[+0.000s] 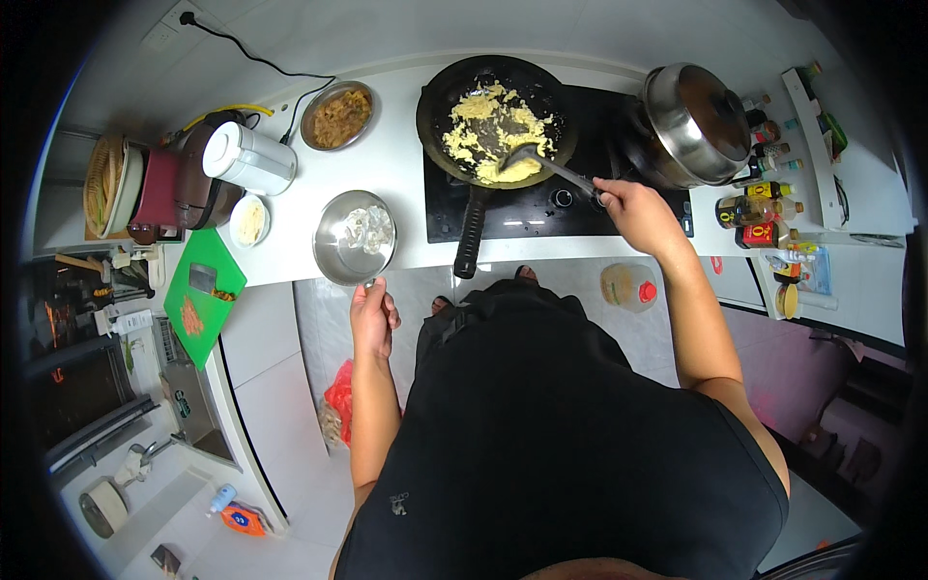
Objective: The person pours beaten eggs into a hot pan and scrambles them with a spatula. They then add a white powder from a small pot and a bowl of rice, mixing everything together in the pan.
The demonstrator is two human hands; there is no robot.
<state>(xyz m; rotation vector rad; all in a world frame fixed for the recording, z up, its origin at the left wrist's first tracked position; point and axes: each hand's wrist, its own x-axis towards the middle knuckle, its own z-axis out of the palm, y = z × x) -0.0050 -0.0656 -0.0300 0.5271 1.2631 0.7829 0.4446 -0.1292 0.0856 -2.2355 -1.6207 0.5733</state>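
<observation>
My right hand (639, 216) grips the handle of a spatula or ladle (573, 176), whose dark head rests in the scrambled egg (478, 109) inside a black wok (435, 130). The wok sits over the left part of a black cooktop (507, 217), its ribbed handle (472, 228) pointing towards me. My left hand (373, 319) is closed around the short handle of a steel pan (330, 254) at the counter's front edge. Inside this pan lies something shiny and whitish, which I cannot identify.
A lidded steel pot (689, 123) stands on the cooktop's right, with sauce bottles (747, 211) beyond. Leftward are an oval dish of food (337, 114), a white pitcher (246, 158), a small white bowl (249, 221) and a green cutting board (203, 264) bearing a cleaver (202, 277).
</observation>
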